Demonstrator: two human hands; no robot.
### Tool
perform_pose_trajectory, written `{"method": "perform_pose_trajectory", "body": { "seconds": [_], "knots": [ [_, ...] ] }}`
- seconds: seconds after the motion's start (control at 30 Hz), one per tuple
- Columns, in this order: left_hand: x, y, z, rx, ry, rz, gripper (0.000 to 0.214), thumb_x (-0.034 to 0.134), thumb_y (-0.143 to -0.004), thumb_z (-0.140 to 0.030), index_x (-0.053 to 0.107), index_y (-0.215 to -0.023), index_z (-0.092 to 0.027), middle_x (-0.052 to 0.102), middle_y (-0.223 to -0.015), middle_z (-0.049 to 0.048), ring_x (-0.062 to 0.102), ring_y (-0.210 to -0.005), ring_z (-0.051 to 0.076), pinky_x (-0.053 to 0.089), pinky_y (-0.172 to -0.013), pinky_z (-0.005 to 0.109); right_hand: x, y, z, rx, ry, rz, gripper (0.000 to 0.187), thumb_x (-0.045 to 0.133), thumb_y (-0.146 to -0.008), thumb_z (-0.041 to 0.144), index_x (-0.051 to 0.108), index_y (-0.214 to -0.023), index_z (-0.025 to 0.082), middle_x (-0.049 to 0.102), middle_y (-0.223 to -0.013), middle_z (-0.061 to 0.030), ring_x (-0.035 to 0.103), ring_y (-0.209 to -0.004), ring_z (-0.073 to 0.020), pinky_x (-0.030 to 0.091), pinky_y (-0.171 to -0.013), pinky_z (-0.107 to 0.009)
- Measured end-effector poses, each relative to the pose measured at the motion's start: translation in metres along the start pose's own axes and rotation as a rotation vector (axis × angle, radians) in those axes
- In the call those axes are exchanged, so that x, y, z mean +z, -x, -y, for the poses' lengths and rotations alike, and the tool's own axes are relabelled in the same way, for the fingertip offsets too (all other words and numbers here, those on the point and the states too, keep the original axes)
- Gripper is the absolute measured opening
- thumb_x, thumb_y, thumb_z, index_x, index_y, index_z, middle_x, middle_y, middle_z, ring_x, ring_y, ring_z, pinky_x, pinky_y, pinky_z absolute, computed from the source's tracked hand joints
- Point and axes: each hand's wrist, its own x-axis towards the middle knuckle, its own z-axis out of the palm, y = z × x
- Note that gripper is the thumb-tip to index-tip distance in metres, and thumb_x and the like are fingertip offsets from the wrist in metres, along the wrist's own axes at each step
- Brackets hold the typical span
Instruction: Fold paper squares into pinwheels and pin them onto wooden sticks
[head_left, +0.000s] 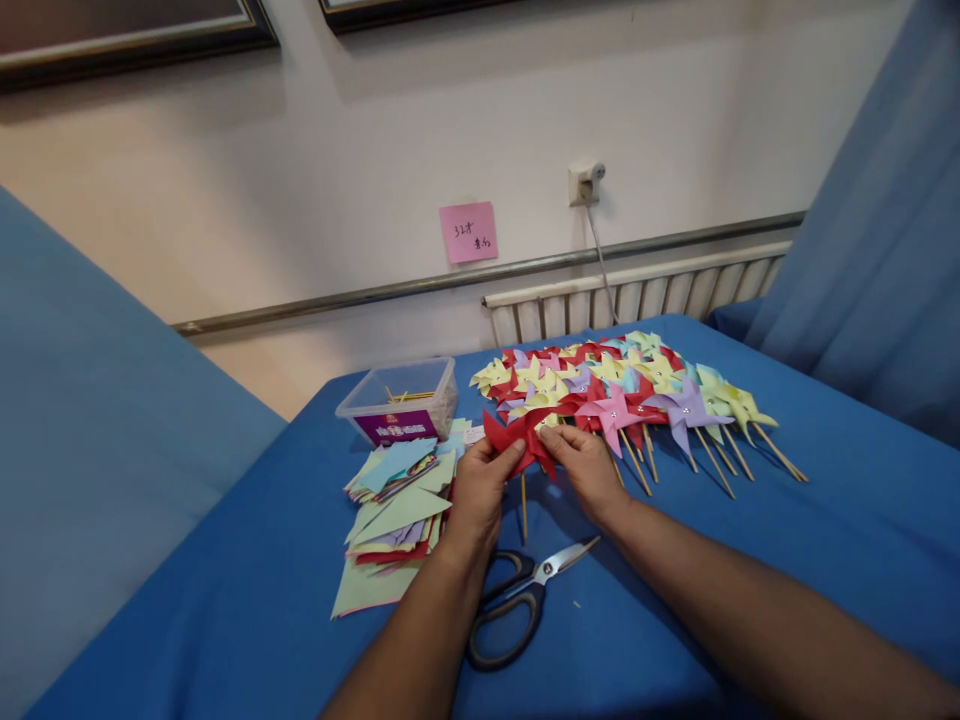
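Observation:
A red paper pinwheel (519, 436) on a thin wooden stick is held between both of my hands above the blue tablecloth. My left hand (477, 490) pinches its left blades with thumb and fingers. My right hand (586, 468) grips its right side, fingers curled on the paper. Just behind lies a spread pile of finished pinwheels (622, 385) in red, yellow, pink, purple and light blue, their sticks pointing toward the front right.
Black-handled scissors (517, 598) lie between my forearms. A stack of coloured paper sheets (394, 505) sits at the left, and a clear plastic box (401, 402) with sticks stands behind it. The table (825, 520) meets a wall with a radiator (637, 295) and blue fabric on both sides.

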Motion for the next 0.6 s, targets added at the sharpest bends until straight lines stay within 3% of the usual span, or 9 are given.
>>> {"method": "perform_pose_trajectory", "body": {
  "seconds": [0.6],
  "knots": [
    [-0.0035,-0.0046,0.0036,0.037,0.004,-0.019,0.038,0.088,-0.054,-0.03,0.076,-0.085,-0.013,0.076,-0.08,0.0073,0.067,-0.068,0.017,0.051,-0.074,0.031,0.0046,0.002,-0.0027,-0.062,0.006,-0.027,0.026,0.074,-0.071,0.045,0.073,-0.072,0.019,0.068,-0.068,-0.0022,0.057,-0.063,-0.0157,0.046,-0.062,-0.029]
  ]
}}
